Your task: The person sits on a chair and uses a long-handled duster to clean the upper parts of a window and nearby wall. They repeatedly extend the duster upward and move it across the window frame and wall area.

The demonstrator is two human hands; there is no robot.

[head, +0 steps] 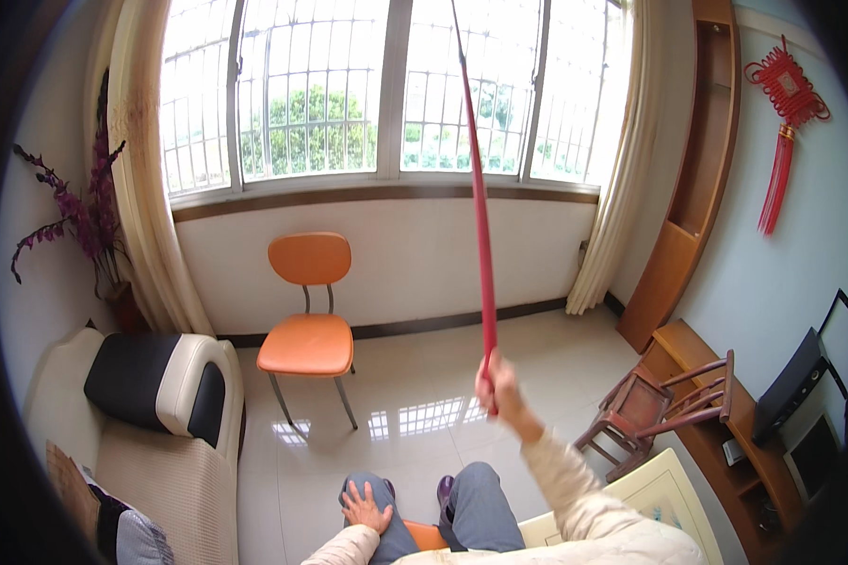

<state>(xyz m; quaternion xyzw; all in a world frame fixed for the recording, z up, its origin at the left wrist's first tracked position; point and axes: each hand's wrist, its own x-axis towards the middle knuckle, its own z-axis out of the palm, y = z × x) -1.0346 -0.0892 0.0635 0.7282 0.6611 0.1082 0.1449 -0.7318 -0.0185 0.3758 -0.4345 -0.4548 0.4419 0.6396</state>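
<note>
My right hand (502, 392), slightly blurred, is wrapped around the lower end of a long red tapering rod (482, 233). The rod points up and away in front of the window, with a dark joint high on its thin upper section. Its tip runs past the top edge of the picture. On my grey-trousered left knee (357, 484) rests my left hand (367, 507), palm down, fingers spread and holding nothing. I am sitting on an orange seat (425, 534), of which only a small part shows between my legs.
An orange chair (307, 345) faces me near the barred window (311, 106). To the left stands a cream-and-black sofa (162, 466). At right are a small wooden chair (639, 404), a pale yellow table (678, 487) and a wooden cabinet (699, 346).
</note>
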